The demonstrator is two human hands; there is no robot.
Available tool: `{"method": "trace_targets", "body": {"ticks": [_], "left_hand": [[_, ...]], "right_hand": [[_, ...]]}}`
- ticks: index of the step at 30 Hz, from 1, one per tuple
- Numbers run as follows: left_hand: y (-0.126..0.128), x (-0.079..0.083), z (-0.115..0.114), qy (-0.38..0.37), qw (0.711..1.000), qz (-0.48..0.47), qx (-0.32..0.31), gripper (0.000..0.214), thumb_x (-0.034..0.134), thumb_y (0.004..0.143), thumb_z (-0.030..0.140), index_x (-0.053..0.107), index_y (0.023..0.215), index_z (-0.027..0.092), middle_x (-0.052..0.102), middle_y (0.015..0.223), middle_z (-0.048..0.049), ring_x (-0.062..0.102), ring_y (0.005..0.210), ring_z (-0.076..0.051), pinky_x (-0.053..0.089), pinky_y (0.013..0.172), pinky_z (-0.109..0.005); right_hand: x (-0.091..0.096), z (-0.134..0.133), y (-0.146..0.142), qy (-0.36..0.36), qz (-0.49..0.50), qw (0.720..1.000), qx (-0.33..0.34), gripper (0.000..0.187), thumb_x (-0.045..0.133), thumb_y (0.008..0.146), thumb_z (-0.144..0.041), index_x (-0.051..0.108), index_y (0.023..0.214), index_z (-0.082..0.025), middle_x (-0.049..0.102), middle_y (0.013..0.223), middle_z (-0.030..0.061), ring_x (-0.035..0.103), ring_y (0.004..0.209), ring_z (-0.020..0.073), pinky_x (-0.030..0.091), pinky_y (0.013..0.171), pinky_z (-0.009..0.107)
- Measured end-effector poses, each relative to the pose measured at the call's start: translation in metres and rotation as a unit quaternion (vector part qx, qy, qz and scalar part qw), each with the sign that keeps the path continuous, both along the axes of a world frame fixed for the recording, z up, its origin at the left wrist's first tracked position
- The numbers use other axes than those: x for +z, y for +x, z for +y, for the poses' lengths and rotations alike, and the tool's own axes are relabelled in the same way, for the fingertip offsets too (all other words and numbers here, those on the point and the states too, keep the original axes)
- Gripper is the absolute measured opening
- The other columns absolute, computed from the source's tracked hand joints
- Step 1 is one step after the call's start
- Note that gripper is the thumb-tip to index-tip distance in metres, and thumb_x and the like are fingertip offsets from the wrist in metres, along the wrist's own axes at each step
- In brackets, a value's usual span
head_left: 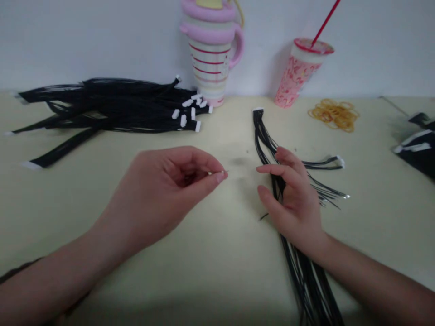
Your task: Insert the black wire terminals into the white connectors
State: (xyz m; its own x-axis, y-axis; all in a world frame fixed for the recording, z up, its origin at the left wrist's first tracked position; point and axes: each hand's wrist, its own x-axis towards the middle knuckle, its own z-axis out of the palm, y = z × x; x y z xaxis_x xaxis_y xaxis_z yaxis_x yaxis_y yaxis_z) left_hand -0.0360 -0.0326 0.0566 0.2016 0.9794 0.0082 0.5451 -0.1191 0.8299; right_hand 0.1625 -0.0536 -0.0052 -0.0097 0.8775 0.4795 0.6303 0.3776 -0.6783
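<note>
My left hand [163, 192] pinches something tiny between thumb and fingertips, a small pale piece with a thin wire end [217, 173] that barely shows. My right hand [292, 203] rests among a loose bundle of thin black wires [268, 140], its fingers curled around several strands. That bundle has a white connector [258, 109] at its far end, and a few strands fan out to the right, ending in a white connector [340, 161]. Its long tails run toward me under the hand.
A large heap of black wire harnesses [112, 106] with white connectors lies at the far left. A pink-and-cream striped mug [210, 59], a pink cup with a red straw [301, 72] and loose orange rubber bands [333, 115] stand along the back. A dark bundle [419, 151] sits at the right edge.
</note>
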Motion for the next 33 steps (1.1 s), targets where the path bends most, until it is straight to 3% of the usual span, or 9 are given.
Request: {"method": "trace_targets", "body": {"ticks": [3,7,10,14,18,22,25,29,33], "left_hand": [[-0.007,0.007,0.0,0.12,0.984,0.131,-0.016,0.008,0.064,0.075,0.028,0.067,0.078,0.022,0.06,0.057,0.005,0.052,0.048,-0.009,0.035,0.045,-0.019],[-0.006,-0.015,0.0,0.192,0.941,0.253,-0.117,0.013,0.052,0.082,0.017,0.064,0.077,0.016,0.062,0.07,-0.0014,0.056,0.063,-0.013,0.041,0.06,-0.024],[-0.006,-0.025,0.004,0.171,0.925,0.291,-0.172,0.02,0.044,0.084,0.012,0.062,0.075,0.014,0.061,0.074,-0.0043,0.057,0.069,-0.014,0.042,0.065,-0.025],[-0.013,-0.016,0.012,0.208,0.932,0.278,-0.105,0.011,0.052,0.082,0.02,0.062,0.082,0.018,0.063,0.08,-0.002,0.057,0.074,-0.015,0.042,0.07,-0.025],[-0.015,-0.014,0.013,0.118,0.923,0.313,-0.192,0.023,0.042,0.084,0.013,0.063,0.076,0.015,0.062,0.075,-0.0039,0.057,0.07,-0.015,0.042,0.067,-0.026],[-0.014,-0.022,0.009,0.185,0.916,0.328,-0.136,0.018,0.044,0.085,0.018,0.062,0.081,0.016,0.062,0.083,-0.0052,0.057,0.074,-0.016,0.042,0.069,-0.028],[-0.011,-0.022,0.006,0.151,0.909,0.344,-0.18,0.026,0.038,0.086,0.014,0.062,0.075,0.014,0.061,0.077,-0.0066,0.056,0.072,-0.017,0.042,0.069,-0.028],[-0.007,-0.003,0.002,0.155,0.942,0.271,-0.123,0.014,0.05,0.082,0.019,0.063,0.083,0.015,0.062,0.076,-0.0019,0.055,0.068,-0.013,0.041,0.065,-0.024],[0.001,0.005,-0.008,0.061,0.978,0.158,-0.119,0.012,0.054,0.081,0.025,0.064,0.082,0.02,0.061,0.064,0.0051,0.051,0.052,-0.008,0.037,0.052,-0.019]], "right_hand": [[-0.002,0.002,0.0,0.005,0.0,1.0,0.008,0.023,0.057,0.071,-0.013,0.063,0.094,-0.015,0.044,0.126,0.0152,0.038,0.125,0.0247,0.033,0.104,0.044],[-0.004,0.003,0.0,0.012,-0.001,1.0,0.014,0.021,0.057,0.071,-0.012,0.063,0.091,-0.014,0.047,0.122,0.0155,0.04,0.123,0.0239,0.033,0.103,0.042],[-0.003,0.003,-0.001,0.012,0.003,1.0,0.016,0.02,0.057,0.071,-0.011,0.063,0.089,-0.014,0.047,0.119,0.0154,0.04,0.121,0.0235,0.034,0.102,0.042],[-0.003,0.003,-0.001,0.004,0.002,1.0,0.023,0.02,0.057,0.07,-0.01,0.063,0.088,-0.016,0.047,0.119,0.0139,0.041,0.12,0.0224,0.035,0.101,0.04],[-0.004,0.003,-0.001,0.006,0.003,1.0,0.025,0.019,0.057,0.07,-0.01,0.063,0.086,-0.016,0.047,0.117,0.0131,0.042,0.119,0.0216,0.035,0.101,0.039],[-0.005,0.004,-0.001,0.006,0.005,1.0,0.025,0.017,0.057,0.07,-0.009,0.063,0.085,-0.016,0.048,0.115,0.0127,0.043,0.117,0.0216,0.035,0.101,0.039],[-0.004,0.004,-0.001,0.004,0.007,1.0,0.022,0.017,0.057,0.07,-0.01,0.063,0.084,-0.017,0.048,0.116,0.0119,0.045,0.114,0.022,0.036,0.099,0.041],[0.0,-0.001,-0.003,0.02,-0.006,1.0,0.022,0.015,0.057,0.071,-0.011,0.063,0.082,-0.017,0.048,0.118,0.0128,0.045,0.115,0.0233,0.037,0.097,0.041],[0.006,-0.009,-0.006,0.082,-0.057,0.993,0.056,0.016,0.06,0.071,-0.015,0.065,0.087,-0.019,0.049,0.124,0.0113,0.044,0.119,0.0263,0.035,0.096,0.045]]}}
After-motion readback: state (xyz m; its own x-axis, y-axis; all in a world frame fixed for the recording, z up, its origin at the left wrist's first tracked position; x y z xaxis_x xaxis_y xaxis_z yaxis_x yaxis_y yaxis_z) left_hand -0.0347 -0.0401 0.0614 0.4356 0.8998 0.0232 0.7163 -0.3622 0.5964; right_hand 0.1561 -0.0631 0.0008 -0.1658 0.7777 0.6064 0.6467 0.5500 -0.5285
